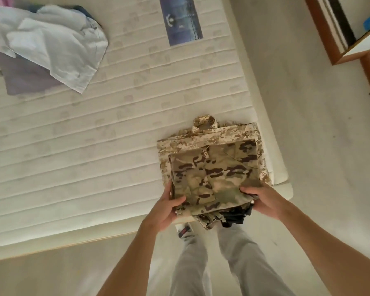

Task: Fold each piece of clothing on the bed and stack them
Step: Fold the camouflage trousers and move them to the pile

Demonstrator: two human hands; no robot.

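Camouflage garment (214, 176) folded square atop pixel-camouflage piece (203, 136).

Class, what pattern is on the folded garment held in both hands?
Camouflage garment: tan, green, dark-brown blotches; head view.

Both hands grip the near edge of a folded camouflage garment (214, 176), the left hand (166, 208) at its left corner and the right hand (263, 201) at its right. It lies on a folded pixel-camouflage garment (203, 137) at the mattress (94, 135) corner. Unfolded clothes (47, 45) lie far left.
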